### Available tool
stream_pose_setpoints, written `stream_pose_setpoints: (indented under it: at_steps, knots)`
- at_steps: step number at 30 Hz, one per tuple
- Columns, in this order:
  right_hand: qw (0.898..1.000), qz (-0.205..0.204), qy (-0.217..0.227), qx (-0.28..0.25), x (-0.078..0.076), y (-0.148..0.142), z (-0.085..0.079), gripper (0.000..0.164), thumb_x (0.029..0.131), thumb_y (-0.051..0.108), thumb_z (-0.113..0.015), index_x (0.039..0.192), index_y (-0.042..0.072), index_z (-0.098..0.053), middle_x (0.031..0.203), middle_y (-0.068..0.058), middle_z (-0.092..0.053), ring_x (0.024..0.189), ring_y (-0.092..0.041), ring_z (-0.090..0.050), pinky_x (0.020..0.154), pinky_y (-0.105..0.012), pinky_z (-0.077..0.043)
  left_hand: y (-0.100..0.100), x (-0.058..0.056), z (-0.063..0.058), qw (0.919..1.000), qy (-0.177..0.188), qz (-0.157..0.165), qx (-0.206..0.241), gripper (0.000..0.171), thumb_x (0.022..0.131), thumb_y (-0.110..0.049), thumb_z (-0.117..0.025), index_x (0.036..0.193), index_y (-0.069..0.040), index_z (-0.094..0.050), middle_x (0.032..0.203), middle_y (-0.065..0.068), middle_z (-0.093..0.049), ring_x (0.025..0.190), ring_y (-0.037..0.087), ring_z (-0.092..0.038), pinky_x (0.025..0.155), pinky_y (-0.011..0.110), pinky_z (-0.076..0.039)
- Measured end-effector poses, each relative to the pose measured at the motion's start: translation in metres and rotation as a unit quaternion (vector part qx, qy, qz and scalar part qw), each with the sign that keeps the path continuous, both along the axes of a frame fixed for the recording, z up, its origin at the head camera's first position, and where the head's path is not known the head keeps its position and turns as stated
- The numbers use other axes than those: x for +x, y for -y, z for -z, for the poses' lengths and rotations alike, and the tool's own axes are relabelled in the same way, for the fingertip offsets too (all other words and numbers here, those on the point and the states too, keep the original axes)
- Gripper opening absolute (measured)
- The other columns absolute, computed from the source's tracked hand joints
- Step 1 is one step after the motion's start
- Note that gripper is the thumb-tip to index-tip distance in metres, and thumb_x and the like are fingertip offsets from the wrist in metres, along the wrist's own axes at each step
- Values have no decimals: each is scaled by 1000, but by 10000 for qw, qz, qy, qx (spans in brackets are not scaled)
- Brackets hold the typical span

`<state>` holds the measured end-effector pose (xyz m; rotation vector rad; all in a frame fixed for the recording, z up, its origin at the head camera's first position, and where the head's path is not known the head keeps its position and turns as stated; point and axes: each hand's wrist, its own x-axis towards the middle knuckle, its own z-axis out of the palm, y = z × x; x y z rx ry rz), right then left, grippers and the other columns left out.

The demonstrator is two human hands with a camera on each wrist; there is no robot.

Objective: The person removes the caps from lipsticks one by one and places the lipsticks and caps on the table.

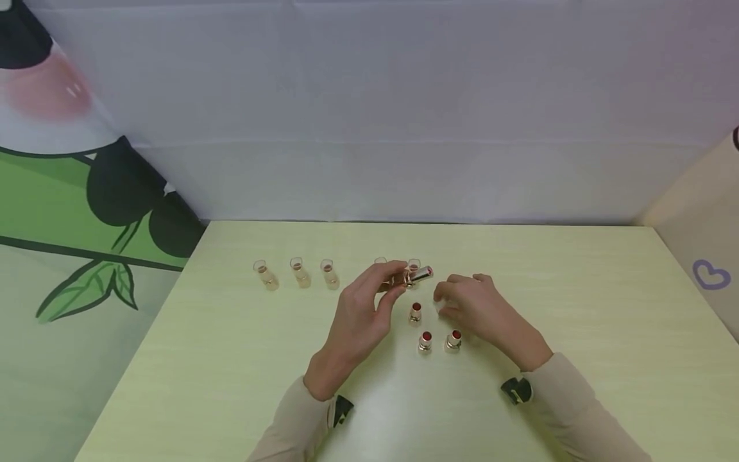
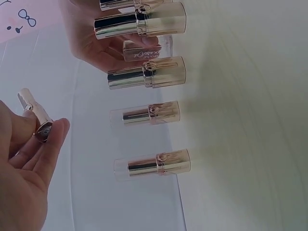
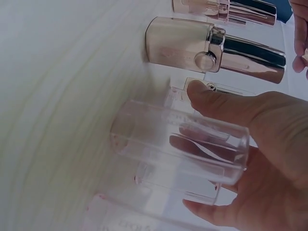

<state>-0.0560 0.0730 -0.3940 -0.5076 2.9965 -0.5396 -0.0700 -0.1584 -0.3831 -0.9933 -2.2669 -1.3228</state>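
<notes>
My left hand [image 1: 364, 308] holds an uncapped lipstick [image 1: 424, 274] tilted above the table, pinched between thumb and fingers; its shiny sleeve points right. To its right, my right hand [image 1: 476, 305] is low over the table, thumb and fingers round a clear printed cap [image 2: 141, 54]. More see-through caps [image 3: 137, 137] stand close by in the right wrist view, overlapping the fingers. Between and below the hands, three uncapped lipsticks with red tops stand upright: one lipstick [image 1: 416, 313] behind, another lipstick [image 1: 424, 344] and a third lipstick [image 1: 453, 342] in front.
A row of lipsticks under clear caps stands farther back, among them a left-end lipstick [image 1: 267, 276] and one lipstick [image 1: 330, 274] nearer the left hand, which partly hides the row's right part. Behind the pale table [image 1: 190, 372] hangs a light cloth wall [image 1: 375, 128].
</notes>
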Motion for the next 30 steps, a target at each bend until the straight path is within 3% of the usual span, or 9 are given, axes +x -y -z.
stream_pose_setpoints:
  at_steps: [9, 15, 24, 30]
  knots:
    - [9999, 48, -15, -120, 8, 5, 5, 17, 87, 10, -83, 100, 18, -75, 91, 7, -67, 81, -9, -66, 101, -65, -46, 6, 4, 2, 9988, 153, -79, -464, 38, 97, 3, -68, 134, -5, -63, 113, 7, -70, 101, 17, -71, 89, 25, -62]
    - [9998, 118, 85, -140, 12, 10, 5, 17, 88, 10, -83, 101, 19, -75, 90, 8, -66, 80, -7, -65, 101, -64, -47, 9, 5, 4, 9959, 444, -92, -777, 31, 97, 5, -67, 127, -3, -64, 113, 7, -66, 99, 17, -70, 90, 27, -62]
    - [9998, 177, 90, -46, 17, 15, 8, 18, 88, 12, -83, 102, 19, -75, 90, 7, -66, 80, -8, -64, 99, -64, -48, 15, 6, 8, 9833, 1340, -37, -1232, 25, 99, 2, -66, 122, -3, -62, 114, 7, -66, 106, 23, -76, 92, 35, -64]
    - [9997, 174, -16, 171, 20, 18, 3, 24, 88, 22, -85, 108, 17, -74, 96, 4, -71, 83, -12, -67, 99, -64, -50, 19, 5, 9, 9757, 1463, -171, -1622, 24, 95, 1, -71, 117, -2, -66, 112, 11, -74, 107, 27, -75, 94, 40, -62]
